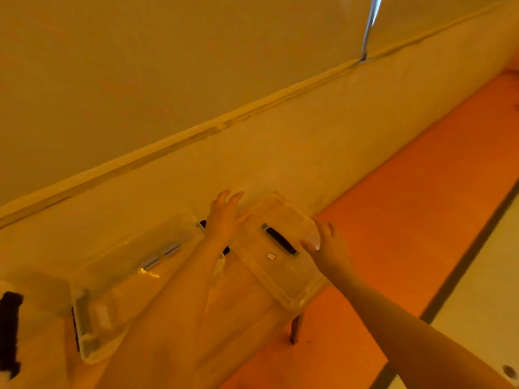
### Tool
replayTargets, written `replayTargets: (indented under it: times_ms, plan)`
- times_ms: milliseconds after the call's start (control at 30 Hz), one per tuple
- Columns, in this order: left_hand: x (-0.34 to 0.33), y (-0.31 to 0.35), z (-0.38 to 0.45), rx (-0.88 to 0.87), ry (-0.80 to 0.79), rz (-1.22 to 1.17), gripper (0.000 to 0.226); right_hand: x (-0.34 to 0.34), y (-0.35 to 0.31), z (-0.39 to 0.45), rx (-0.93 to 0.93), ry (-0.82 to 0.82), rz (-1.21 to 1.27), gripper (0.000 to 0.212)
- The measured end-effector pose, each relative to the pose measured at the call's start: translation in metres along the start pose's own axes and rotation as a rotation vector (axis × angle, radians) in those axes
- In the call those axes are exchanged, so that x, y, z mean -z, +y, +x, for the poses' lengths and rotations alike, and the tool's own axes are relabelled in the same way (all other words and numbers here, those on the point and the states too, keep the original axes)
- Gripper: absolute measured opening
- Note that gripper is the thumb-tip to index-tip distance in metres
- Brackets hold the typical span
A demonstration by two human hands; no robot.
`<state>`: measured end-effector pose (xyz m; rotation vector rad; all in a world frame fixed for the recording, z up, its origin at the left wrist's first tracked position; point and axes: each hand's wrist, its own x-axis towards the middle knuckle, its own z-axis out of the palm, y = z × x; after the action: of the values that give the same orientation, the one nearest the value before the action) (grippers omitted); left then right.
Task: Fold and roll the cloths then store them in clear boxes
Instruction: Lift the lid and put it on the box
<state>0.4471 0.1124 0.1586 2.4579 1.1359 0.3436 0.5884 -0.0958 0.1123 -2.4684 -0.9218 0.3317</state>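
Observation:
A clear plastic lid with a black handle lies tilted at the right end of the table, its corner jutting past the edge. My left hand rests with spread fingers at the lid's far left edge. My right hand touches the lid's right edge with relaxed fingers. A clear box with grey latches stands to the left, under my left forearm. I cannot make out whether any cloth lies inside it.
The table is light wood with a dark leg at its right corner. A wall runs close behind it. An orange floor strip lies to the right. A black furry thing sits at the far left edge.

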Motion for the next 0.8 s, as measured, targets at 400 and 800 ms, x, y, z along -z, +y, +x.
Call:
replayTargets:
  times_ms: [400, 800]
  plan:
    - [-0.055, 0.015, 0.093, -0.228, -0.248, -0.039, 0.059, -0.034, 0.018, 0.018, -0.426, 0.126, 0.2, 0.078]
    - [-0.115, -0.047, 0.151, -0.083, -0.505, -0.013, 0.08, -0.101, 0.002, 0.017, -0.8, 0.207, 0.349, 0.096]
